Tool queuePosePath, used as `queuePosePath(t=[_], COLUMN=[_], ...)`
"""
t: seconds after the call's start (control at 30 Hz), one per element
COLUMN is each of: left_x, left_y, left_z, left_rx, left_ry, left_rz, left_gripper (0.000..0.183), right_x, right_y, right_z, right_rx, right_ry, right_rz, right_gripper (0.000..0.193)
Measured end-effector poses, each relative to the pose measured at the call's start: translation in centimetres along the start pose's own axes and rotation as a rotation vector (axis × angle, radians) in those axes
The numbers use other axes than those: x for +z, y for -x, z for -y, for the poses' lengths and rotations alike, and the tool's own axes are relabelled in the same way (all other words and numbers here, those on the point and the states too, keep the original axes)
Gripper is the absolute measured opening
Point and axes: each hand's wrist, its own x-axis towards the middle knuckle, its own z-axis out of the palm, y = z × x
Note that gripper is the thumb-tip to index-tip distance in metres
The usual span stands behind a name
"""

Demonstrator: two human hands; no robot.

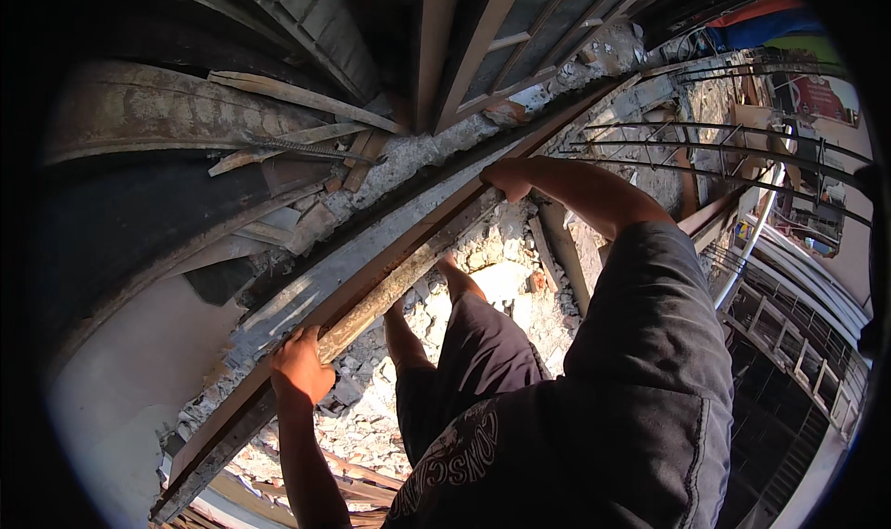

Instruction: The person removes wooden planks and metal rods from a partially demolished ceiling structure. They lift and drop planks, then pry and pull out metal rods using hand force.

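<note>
A long brown wooden plank runs slantwise in front of me, from the lower left to the upper right. My left hand is closed over its edge toward the lower left, fingers on top. Farther along, my right hand grips the same plank, with that arm bent at the elbow. A rough, pale-crusted edge shows along the plank's near side. Beyond it lies a grey concrete ledge, close alongside. The undersides of both hands are hidden.
Broken rubble lies around my legs. Loose wood strips and a weathered curved board lean at the far left. Steel reinforcing bars jut across on the right, near white pipes. Framed panels stand at the back.
</note>
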Motion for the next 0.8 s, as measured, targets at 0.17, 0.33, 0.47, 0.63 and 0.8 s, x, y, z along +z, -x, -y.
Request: queuePosePath(t=[0.17, 0.33, 0.47, 0.63, 0.8], left_x=[-0.3, 3.6, 7.5, 9.1, 6.9], left_y=[-0.6, -3.7, -6.0, -8.1, -10.3], left_z=[-0.3, 2.6, 4.6, 6.3, 7.6], left_rx=[0.024, 0.006, -0.071, -0.002, 0.131], left_ry=[0.119, 0.020, 0.081, 0.000, -0.033], left_rz=[-0.078, 0.085, 0.071, 0.029, 0.086], left_gripper=[0.056, 0.057, 0.049, 0.049, 0.057], right_x=[-0.7, 2.7, 6.2, 12.2, 23.9], right_y=[0.0, -1.9, -1.3, 1.4, 6.3], right_z=[-1.5, -1.1, 2.3, 7.8, 11.0], right_rx=[0.045, 0.066, 0.213, 0.267, 0.392], right_ry=[-0.101, 0.096, 0.184, -0.498, -0.783], right_rz=[0.105, -0.097, -0.445, -0.868, -0.432], right_gripper=[0.056, 0.052, 0.048, 0.042, 0.045])
